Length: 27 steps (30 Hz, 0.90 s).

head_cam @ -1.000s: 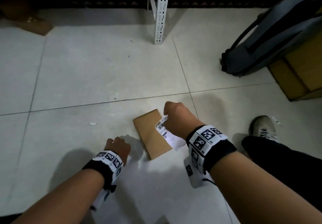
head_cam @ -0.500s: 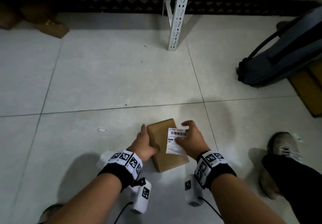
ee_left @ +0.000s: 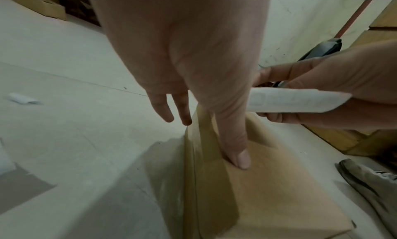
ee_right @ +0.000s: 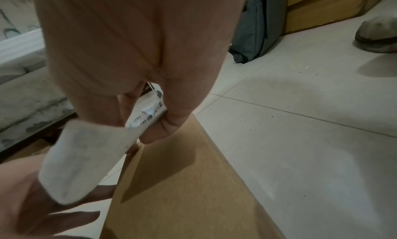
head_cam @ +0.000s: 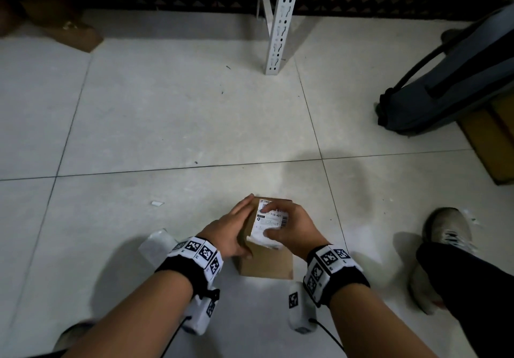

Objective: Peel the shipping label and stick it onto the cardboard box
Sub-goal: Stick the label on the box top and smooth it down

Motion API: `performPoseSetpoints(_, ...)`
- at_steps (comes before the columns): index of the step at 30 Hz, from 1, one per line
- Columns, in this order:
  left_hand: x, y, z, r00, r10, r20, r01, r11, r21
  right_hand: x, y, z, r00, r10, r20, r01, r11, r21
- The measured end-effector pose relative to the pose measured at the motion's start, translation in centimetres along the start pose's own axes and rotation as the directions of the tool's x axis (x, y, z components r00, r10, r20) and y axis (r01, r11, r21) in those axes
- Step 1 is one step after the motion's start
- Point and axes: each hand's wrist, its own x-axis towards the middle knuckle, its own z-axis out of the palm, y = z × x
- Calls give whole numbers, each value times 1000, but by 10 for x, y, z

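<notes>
A small brown cardboard box [head_cam: 267,264] lies flat on the tiled floor between my hands. My left hand [head_cam: 230,229] steadies it: the thumb [ee_left: 236,151] presses on the top face and the straight fingers [ee_left: 163,110] run down its left side. My right hand [head_cam: 294,226] pinches the white shipping label [head_cam: 269,222] between thumb and fingers. The label [ee_left: 296,102] hovers just above the far half of the box [ee_left: 268,191], printed side up. In the right wrist view the label [ee_right: 86,161] curls toward my left hand [ee_right: 32,200] over the box [ee_right: 182,191].
A white slotted shelf post [head_cam: 278,23] stands ahead on the floor. A grey backpack [head_cam: 450,79] leans on cardboard cartons [head_cam: 495,140] at the right. My shoe [head_cam: 447,229] is right of the box. A white paper sheet [head_cam: 155,243] and a scrap [head_cam: 157,203] lie left.
My left hand came off the floor to the box's left edge. My right hand turned the label lengthwise and carried it over the box's far half.
</notes>
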Motion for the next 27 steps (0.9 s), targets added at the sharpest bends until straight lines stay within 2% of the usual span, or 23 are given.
performPoseSetpoints(5,-5,-3,1,999,-14,-42,12,999,-43,-2,6,-2,993,34,116,-20,993,-120)
performPoseSetpoints(9,-12,-14,4,996,-39,-78,28,990,-142,-4,9,-1,988,56,146,-17,966,-256)
performPoseSetpoints(13,-14,-18,2,998,-37,-45,27,977,-214,-3,6,-1,990,36,136,-2,971,-238)
performPoseSetpoints(18,-14,-13,1,1000,-1,14,4,975,-222,0,-3,5,981,-67,184,104,974,-201)
performPoseSetpoints(21,-16,-12,4,999,-39,19,42,974,-224,2,0,9,979,-94,183,133,967,-216)
performPoseSetpoints(27,-23,-14,5,998,-64,12,65,976,-209,1,6,10,989,-34,142,67,969,-239)
